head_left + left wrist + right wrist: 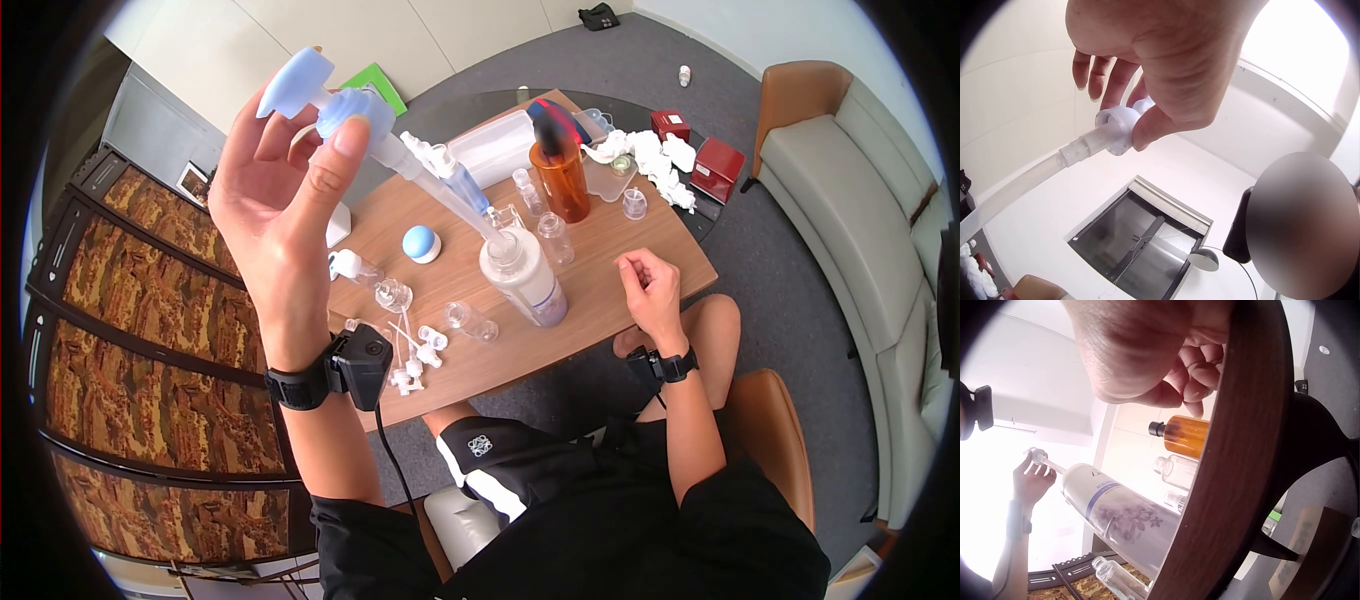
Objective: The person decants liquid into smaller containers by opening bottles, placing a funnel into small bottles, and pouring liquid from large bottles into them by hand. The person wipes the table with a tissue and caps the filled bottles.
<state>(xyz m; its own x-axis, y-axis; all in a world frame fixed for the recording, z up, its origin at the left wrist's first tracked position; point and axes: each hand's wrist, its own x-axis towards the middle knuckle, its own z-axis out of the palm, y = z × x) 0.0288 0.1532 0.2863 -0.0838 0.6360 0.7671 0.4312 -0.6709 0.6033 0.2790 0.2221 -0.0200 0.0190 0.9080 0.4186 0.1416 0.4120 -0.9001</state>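
My left hand (285, 205) pinches a pale blue pump head (300, 85) by its collar, thumb on one side and fingers on the other, high over the table. From it a long clear dip tube (450, 195) slants down to the mouth of a white bottle (525, 280). That bottle stands upright near the table's front edge; purple flowers show on its side in the right wrist view. In the left wrist view the ribbed collar (1119, 128) sits between thumb and fingers. My right hand (655, 295) is at the table's edge, fingers loosely curled, holding nothing.
An amber bottle (562, 180) and a small clear bottle (555, 240) stand behind the white one. Left of it lie another clear bottle (470, 322), small white pumps (412, 370) and a blue-topped round jar (421, 244). Crumpled tissues (650, 160) and red boxes (716, 168) are at back right.
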